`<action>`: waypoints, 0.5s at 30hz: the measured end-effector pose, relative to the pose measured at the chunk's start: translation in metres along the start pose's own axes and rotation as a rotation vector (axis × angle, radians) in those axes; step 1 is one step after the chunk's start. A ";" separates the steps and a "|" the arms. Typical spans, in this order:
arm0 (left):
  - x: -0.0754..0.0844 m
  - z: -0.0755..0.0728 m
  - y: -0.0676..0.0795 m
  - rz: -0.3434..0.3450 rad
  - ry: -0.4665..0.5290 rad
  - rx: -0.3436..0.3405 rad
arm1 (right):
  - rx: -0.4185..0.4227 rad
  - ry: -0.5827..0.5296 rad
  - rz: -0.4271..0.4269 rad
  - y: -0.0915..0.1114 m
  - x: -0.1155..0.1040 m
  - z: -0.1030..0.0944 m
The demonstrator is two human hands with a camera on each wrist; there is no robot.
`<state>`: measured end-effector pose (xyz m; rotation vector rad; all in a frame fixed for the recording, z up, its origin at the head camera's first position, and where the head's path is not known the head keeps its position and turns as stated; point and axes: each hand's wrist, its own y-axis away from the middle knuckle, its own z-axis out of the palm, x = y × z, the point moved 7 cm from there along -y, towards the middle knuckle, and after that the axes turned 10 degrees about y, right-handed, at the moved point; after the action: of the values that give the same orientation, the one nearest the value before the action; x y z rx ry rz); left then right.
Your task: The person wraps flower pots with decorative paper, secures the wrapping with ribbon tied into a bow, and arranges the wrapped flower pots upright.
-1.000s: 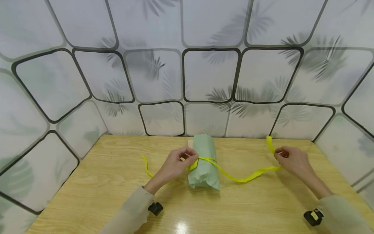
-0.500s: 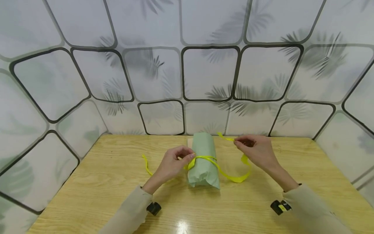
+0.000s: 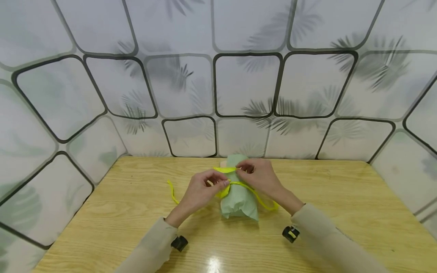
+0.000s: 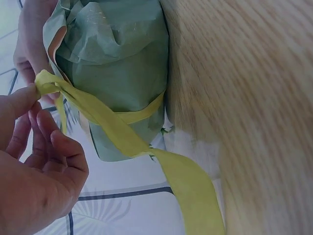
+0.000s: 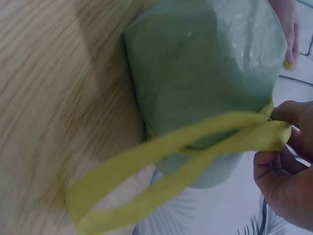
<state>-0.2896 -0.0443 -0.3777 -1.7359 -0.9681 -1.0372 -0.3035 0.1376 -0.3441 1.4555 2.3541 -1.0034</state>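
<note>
A bundle wrapped in pale green paper (image 3: 239, 204) lies on the table with crumpled paper at its near end. Yellow ribbon (image 5: 142, 156) goes round its middle. My left hand (image 3: 201, 191) pinches the ribbon between thumb and fingertip at the bundle's left side; in the left wrist view a long length of ribbon (image 4: 129, 139) trails from there across the bundle. Over the top of the bundle, my right hand (image 3: 261, 178) pinches the other ribbon length near its end. That length loops out to the right and back, as the right wrist view shows. Fingers partly hide where the ribbon crosses.
The wooden table (image 3: 123, 212) runs back to a patterned wall covering (image 3: 246, 83). One ribbon tail (image 3: 172, 193) curls on the left, partly behind the left forearm. Dark wrist cameras sit under both sleeves.
My right hand has carried its ribbon end from the far right leftward to above the bundle, folding the ribbon into a loop. The left hand has stayed almost still.
</note>
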 end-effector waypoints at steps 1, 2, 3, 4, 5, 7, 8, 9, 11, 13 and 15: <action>0.000 -0.001 0.000 0.003 -0.006 0.010 | -0.027 -0.017 -0.009 -0.001 -0.002 0.003; 0.000 -0.002 0.000 0.007 -0.011 0.023 | -0.055 -0.039 -0.018 -0.001 -0.005 0.005; 0.000 -0.003 0.000 0.009 -0.017 0.036 | -0.083 -0.063 -0.024 -0.001 -0.007 0.007; 0.000 -0.004 0.000 0.011 -0.022 0.050 | -0.114 -0.087 -0.027 -0.001 -0.008 0.009; 0.000 -0.005 0.000 0.012 -0.026 0.065 | -0.143 -0.104 -0.026 -0.001 -0.009 0.010; 0.000 -0.007 0.000 0.014 -0.035 0.094 | -0.185 -0.127 -0.014 0.001 -0.010 0.011; 0.000 -0.008 0.000 0.015 -0.036 0.107 | -0.201 -0.134 -0.007 0.002 -0.010 0.011; 0.001 -0.009 0.000 0.014 -0.035 0.116 | -0.216 -0.141 0.000 0.002 -0.010 0.011; 0.001 -0.009 -0.001 0.017 -0.031 0.123 | -0.235 -0.145 0.002 0.003 -0.011 0.011; 0.002 -0.008 -0.001 0.023 -0.027 0.120 | -0.245 -0.158 0.002 0.004 -0.011 0.012; 0.003 -0.006 -0.002 0.025 -0.021 0.110 | -0.244 -0.168 0.002 0.004 -0.012 0.013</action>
<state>-0.2919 -0.0492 -0.3728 -1.6674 -0.9957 -0.9334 -0.2963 0.1222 -0.3503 1.2334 2.2613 -0.7725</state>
